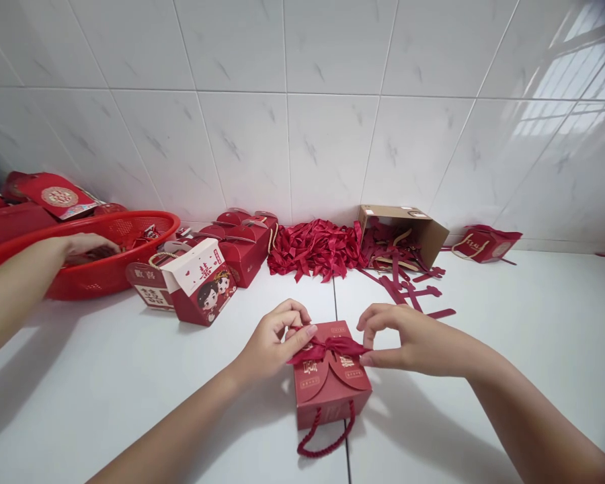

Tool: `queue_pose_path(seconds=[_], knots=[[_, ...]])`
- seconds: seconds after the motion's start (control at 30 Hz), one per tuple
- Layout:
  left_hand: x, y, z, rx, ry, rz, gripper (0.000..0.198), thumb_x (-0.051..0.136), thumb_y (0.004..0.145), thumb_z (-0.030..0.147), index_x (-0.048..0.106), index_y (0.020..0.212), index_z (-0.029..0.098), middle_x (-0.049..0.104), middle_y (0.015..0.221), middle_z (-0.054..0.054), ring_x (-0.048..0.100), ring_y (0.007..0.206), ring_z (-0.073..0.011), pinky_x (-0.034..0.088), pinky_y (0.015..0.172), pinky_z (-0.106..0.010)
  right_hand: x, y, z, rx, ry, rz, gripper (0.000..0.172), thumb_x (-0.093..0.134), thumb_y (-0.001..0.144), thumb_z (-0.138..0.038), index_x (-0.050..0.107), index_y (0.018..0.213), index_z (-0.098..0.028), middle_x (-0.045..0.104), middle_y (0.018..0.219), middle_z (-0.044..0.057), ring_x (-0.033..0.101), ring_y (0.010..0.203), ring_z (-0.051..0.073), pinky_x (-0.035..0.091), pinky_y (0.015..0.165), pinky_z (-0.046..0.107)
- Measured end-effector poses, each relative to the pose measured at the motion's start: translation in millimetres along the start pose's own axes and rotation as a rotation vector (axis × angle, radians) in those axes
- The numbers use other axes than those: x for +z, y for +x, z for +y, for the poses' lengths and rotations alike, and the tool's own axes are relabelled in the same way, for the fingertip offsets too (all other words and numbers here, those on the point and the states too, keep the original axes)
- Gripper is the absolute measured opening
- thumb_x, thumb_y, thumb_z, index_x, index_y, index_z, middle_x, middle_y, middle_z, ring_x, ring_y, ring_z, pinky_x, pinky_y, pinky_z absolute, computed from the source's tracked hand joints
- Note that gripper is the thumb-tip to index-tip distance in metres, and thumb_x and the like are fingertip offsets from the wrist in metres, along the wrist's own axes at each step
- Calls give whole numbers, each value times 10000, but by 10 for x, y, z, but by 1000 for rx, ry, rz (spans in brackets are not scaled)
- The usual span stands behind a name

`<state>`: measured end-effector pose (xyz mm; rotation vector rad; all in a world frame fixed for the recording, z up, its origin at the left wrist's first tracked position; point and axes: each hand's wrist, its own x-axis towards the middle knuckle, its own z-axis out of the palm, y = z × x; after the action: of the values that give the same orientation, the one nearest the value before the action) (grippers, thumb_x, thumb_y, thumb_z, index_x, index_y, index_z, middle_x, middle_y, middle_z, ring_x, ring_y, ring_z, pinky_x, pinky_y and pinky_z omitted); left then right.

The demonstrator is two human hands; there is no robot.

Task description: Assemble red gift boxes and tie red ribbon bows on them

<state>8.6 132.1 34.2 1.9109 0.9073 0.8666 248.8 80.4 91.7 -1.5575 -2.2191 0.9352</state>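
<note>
A small red gift box (330,390) with a rope handle stands on the white floor in front of me. Across its top runs a red ribbon (333,347). My left hand (275,343) pinches the ribbon's left end over the box. My right hand (408,336) pinches the right end. Both hands have their fingers closed on the ribbon.
Another person's hand (83,243) reaches into a red basket (131,228) at the left. Several finished red boxes (242,245) and a red-and-white box (199,281) lie nearby. A ribbon pile (315,249), a tipped cardboard box (403,232) and a red bag (484,243) sit along the tiled wall.
</note>
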Motion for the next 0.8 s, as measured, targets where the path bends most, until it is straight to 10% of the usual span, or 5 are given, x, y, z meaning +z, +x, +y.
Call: queue_pose_path(seconds=[0.2,0.6,0.8], knots=[[22,-3,7,9,-174,5,250,550,850,337,440,692,178,508,899,-24,491,751,-125,405,679,-254,83,64,-72,-152,190,239,303,608,796,-460,604,1033,-272,597,1110,21,534,1051,202,412,944,346],[41,-2,-19,-1,-241,49,187,583,841,329,498,774,177,503,884,-12,499,802,-126,406,724,-259,495,277,-148,-212,104,314,92,634,789,-268,722,812,-251,580,1125,57,545,1071,208,448,898,344],[22,19,-26,-58,-169,274,210,554,847,376,443,821,199,471,814,22,469,750,-118,390,695,-258,456,307,-90,-159,81,380,85,616,769,-217,699,752,-228,591,1081,49,555,1025,203,443,883,352]])
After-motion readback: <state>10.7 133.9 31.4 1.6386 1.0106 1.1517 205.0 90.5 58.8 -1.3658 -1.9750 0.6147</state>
